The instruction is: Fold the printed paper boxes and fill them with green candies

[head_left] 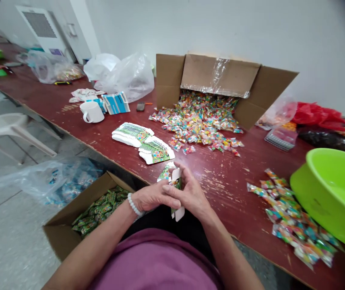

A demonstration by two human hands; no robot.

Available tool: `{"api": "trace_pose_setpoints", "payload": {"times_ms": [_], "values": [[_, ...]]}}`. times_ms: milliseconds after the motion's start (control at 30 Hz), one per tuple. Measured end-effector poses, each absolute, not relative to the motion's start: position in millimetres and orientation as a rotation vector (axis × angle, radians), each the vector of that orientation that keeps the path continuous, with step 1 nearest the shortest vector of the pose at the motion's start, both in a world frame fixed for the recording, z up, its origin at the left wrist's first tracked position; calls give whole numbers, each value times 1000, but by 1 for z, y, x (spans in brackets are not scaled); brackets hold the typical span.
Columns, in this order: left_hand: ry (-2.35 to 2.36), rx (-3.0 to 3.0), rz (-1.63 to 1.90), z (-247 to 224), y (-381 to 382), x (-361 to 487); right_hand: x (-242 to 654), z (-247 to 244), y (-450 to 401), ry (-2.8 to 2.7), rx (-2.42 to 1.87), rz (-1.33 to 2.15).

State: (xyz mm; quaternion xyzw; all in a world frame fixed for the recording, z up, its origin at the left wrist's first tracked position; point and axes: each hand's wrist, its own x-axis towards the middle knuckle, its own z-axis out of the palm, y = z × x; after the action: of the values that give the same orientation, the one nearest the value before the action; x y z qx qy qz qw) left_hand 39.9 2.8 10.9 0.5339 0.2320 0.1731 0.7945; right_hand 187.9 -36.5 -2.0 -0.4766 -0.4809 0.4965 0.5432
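Observation:
Close to my lap, at the table's front edge, both hands are on a small green printed carton (pixel 176 181) with white end flaps sticking out at top and bottom. My right hand (pixel 192 195) is closed around its right side. My left hand (pixel 155 196), with a pale bead bracelet at the wrist, closes on it from the left; some of its fingers are hidden. Just behind my hands lies another green printed piece (pixel 164 172), partly covered. Beyond it are two fanned stacks of flat green cartons, a nearer stack (pixel 156 151) and a farther stack (pixel 132 134).
Wrapped candies (pixel 199 125) spill from a tipped cardboard box (pixel 220 72). More candies (pixel 299 225) lie beside a green basin (pixel 320 189). A white mug (pixel 92 112) stands left. Below the edge, an open box (pixel 60 233) holds green packets; a white stool (pixel 6 125) is nearby.

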Motion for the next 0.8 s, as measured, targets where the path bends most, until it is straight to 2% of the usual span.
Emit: {"api": "trace_pose_setpoints", "payload": {"times_ms": [233,467,800], "values": [[582,1224,527,15,-14,29,180,-2,-49,-1228,-1162,1172],[535,1168,550,11,-21,17,170,21,-62,-1237,-1146,1135],[465,1073,468,11,-23,10,181,34,-80,-1593,-1194,569]]}}
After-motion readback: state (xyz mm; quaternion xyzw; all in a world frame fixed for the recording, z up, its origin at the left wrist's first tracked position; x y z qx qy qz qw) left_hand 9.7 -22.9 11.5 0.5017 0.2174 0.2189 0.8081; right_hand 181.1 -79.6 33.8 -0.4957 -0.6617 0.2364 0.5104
